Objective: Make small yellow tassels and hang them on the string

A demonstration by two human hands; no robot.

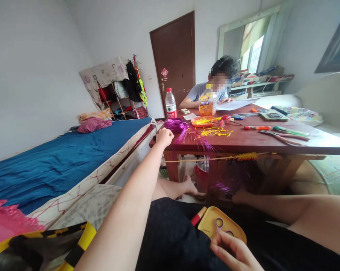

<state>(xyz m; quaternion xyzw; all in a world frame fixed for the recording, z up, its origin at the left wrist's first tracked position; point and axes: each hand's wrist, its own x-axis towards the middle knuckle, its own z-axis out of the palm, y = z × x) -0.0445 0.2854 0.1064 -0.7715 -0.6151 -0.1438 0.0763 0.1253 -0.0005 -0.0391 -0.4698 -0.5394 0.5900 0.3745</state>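
A: Any readable text in view?
B: Red diamond sign [164, 72] on the brown door [174, 45], one white character, looks like 旺
A: Bottles?
B: Water bottle [170, 98]: red-and-white label [171, 112], white characters on the red band, end looks like 山泉
A: And the orange drink bottle [207, 110]?
B: Big stylised characters on its yellow-orange label [204, 99], too blurred to read for sure

Left hand [164, 137] curls at purple strands [177, 127] on red-brown table [325, 132]; grip unclear. Right hand [234, 250], fingers bent, hovers just beside scissors [222, 228] on yellow tray [208, 217] in lap. Red-capped bottle [170, 104], orange drink [206, 107], pliers [288, 139] stand or lie on table. Co-worker [198, 91] sits across.
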